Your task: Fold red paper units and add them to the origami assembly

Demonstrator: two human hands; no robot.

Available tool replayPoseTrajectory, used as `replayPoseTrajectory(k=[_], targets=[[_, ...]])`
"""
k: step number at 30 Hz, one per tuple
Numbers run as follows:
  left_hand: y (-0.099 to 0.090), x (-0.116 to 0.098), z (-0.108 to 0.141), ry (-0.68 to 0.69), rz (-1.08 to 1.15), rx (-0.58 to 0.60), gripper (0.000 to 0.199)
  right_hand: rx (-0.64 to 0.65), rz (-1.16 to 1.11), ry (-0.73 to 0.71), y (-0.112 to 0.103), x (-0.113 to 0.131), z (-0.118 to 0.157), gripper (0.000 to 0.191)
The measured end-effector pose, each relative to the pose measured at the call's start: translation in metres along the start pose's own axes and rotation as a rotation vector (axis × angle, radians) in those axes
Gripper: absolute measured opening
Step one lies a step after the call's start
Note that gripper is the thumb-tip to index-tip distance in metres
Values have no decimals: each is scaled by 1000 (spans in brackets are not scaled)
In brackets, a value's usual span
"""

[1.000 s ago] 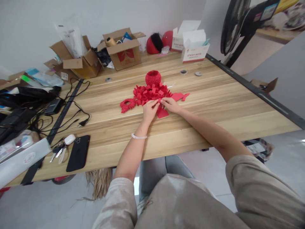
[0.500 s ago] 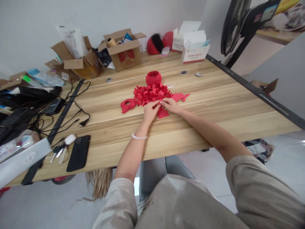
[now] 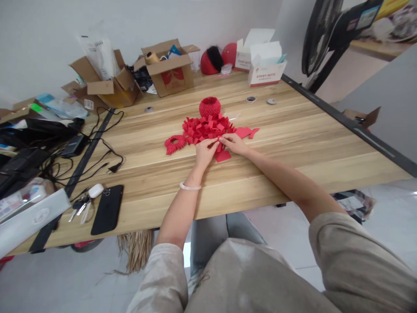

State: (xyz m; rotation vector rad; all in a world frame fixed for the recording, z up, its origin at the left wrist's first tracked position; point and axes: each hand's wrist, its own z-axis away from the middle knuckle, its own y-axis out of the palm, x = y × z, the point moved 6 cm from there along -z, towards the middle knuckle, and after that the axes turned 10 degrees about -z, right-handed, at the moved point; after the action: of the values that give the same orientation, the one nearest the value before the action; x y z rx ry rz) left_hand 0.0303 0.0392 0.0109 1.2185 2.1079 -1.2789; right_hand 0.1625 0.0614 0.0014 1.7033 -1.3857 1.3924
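My left hand (image 3: 206,151) and my right hand (image 3: 233,143) meet fingertip to fingertip, pinching a small red piece of paper (image 3: 219,139) between them. Its exact fold is mostly hidden by the fingers. Just below lies a flat red paper sheet (image 3: 223,156) on the table. Behind the hands spreads a pile of folded red paper pieces (image 3: 206,127). A round red paper bowl (image 3: 210,107) built of such pieces stands at the back of the pile. To the left rests a red paper ring (image 3: 175,144), and to the right, flat red paper scraps (image 3: 244,132).
A black phone (image 3: 107,209), keys (image 3: 81,204) and a white earphone case (image 3: 96,190) lie at the left. Black cables (image 3: 97,143) run beside them. Open cardboard boxes (image 3: 171,74) and a sticky note box (image 3: 267,71) line the back. A fan (image 3: 321,39) stands right.
Both hands stay nearly in place, the fingertips shifting slightly around the small red paper. The other things have not moved.
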Motion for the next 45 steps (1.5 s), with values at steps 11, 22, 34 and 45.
replayPoseTrajectory(k=[11,22,34,45], targets=[[1,4,1,-82,32,21,23,-15,-32,11,-1,2,0,51],[1,5,1,-97,57,19,24,-10,-62,10,-1,2,1,51],[1,13,-3,-178,192,-28,20,9,-85,27,-1,1,1,47],[-4,9,-3,-169,197,-34,20,3,-184,44,-5,-6,1,38]])
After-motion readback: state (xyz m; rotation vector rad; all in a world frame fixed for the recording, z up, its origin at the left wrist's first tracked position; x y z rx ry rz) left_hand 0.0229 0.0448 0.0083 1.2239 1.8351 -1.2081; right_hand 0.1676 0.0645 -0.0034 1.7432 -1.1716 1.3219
